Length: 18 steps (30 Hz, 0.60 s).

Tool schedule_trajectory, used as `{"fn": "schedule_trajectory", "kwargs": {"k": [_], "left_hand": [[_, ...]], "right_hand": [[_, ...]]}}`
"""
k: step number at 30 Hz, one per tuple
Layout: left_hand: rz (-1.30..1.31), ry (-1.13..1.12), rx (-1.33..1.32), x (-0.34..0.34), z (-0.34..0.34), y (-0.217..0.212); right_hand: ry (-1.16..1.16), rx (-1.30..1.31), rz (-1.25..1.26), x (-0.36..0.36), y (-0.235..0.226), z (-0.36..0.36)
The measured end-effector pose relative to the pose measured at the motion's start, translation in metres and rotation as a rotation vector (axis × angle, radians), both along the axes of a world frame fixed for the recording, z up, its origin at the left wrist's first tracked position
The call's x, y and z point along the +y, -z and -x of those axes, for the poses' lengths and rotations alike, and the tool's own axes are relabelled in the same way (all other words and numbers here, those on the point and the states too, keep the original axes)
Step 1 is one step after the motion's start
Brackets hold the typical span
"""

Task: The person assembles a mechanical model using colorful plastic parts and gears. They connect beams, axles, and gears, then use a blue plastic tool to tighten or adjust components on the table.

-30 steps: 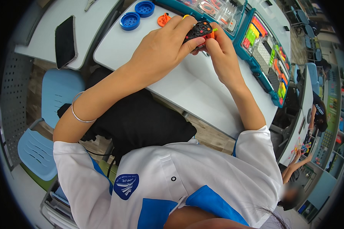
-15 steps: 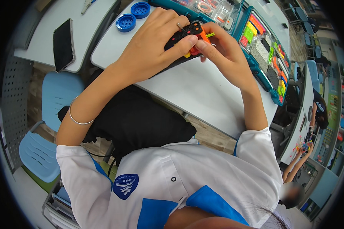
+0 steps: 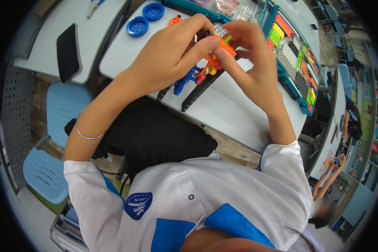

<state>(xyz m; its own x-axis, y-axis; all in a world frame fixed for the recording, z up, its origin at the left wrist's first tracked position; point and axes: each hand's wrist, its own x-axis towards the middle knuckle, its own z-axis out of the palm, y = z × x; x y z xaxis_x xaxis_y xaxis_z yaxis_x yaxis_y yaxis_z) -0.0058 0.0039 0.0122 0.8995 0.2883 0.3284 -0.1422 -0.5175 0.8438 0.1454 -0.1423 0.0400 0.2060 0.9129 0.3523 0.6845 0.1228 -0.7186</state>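
At the table's far side, both my hands are at a building-kit model (image 3: 212, 63) of orange, yellow, red, blue and black plastic parts. My left hand (image 3: 168, 59) grips it with the thumb near its top, covering much of its left side. My right hand (image 3: 254, 69) has its thumb on the orange part, while the fingers curve behind it and are slightly blurred. Two long black beams (image 3: 201, 90) and a ribbed blue piece (image 3: 185, 80) stick out toward me. Behind the hands shows a grey perforated round part (image 3: 219, 29).
Two blue wheels (image 3: 137, 26) lie left of my hands. A teal kit case (image 3: 287, 75) with colourful parts stands open at the right. On the side table (image 3: 38, 54) rests a black phone (image 3: 69, 52). Another person's hands (image 3: 334, 164) hold a colourful model at far right.
The model has been turned: the black perforated piece that faced up is out of sight, and the blue piece and black beams now show. My right fingers have lifted and spread somewhat.
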Motion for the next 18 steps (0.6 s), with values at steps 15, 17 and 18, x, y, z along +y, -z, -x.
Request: {"fn": "schedule_trajectory", "kwargs": {"k": [15, 17, 18], "left_hand": [[0.502, -0.18, 0.009, 0.002, -0.001, 0.007], [0.836, -0.176, 0.096, 0.017, 0.004, 0.008], [0.928, -0.046, 0.129, 0.043, 0.013, 0.017]], "right_hand": [[0.04, 0.337, 0.066, 0.009, 0.005, -0.027], [0.122, 0.031, 0.107, 0.005, 0.001, -0.043], [0.11, -0.101, 0.133, 0.003, 0.002, -0.05]]}}
